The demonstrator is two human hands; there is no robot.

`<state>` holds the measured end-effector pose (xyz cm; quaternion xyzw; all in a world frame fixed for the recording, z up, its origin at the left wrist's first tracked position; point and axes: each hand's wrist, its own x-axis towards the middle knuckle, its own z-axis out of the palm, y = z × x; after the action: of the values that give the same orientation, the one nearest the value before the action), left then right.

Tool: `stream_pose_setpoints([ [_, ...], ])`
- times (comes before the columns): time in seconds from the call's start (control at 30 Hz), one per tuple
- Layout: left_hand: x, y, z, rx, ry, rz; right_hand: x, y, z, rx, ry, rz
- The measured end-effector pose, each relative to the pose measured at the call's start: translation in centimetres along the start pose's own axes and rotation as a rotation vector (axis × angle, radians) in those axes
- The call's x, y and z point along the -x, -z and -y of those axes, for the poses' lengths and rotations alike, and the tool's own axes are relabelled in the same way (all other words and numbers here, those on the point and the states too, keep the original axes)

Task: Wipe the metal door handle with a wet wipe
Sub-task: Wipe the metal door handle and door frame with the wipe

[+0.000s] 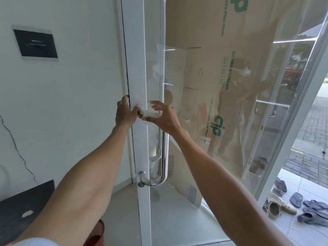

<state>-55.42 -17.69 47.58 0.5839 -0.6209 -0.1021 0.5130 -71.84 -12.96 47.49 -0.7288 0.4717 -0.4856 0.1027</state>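
Note:
A shiny U-shaped metal door handle [165,157] runs down the white-framed glass door [136,59]. At its upper end a white wet wipe [150,114] is wrapped over the bar. My left hand [125,113] grips the frame edge beside the handle's top mount, its fingers touching the wipe. My right hand [164,118] pinches the wipe between thumb and fingers against the handle, the other fingers spread. The handle's top bend is hidden under the wipe and hands.
A keyhole [141,185] sits below the handle's lower mount. A white wall with a dark plaque [36,43] is at left, a dark table [26,205] at lower left, a red basket [95,233] below. Cardboard boxes [213,68] show behind the glass. Sandals [301,208] lie outside at right.

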Motion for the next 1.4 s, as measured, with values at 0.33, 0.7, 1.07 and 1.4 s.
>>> stream_pose_setpoints([
  [0.33, 2.3, 1.0, -0.4, -0.077, -0.379, -0.192, 4.1, -1.0, -3.2, -0.265, -0.205, -0.261],
  [0.7, -0.7, 3.4, 0.5, 0.241, 0.035, 0.064, 1.8, -0.8, 0.5, 0.209, -0.006, -0.146],
  [1.07, -2.4, 4.8, -0.6, 0.386, 0.237, 0.371, -0.5, -1.8, 3.3, 0.383, -0.011, 0.036],
  [1.4, -4.4, 5.1, -1.2, 0.397, 0.283, 0.428, -2.9, -4.2, 6.5, 0.753, 0.076, 0.123],
])
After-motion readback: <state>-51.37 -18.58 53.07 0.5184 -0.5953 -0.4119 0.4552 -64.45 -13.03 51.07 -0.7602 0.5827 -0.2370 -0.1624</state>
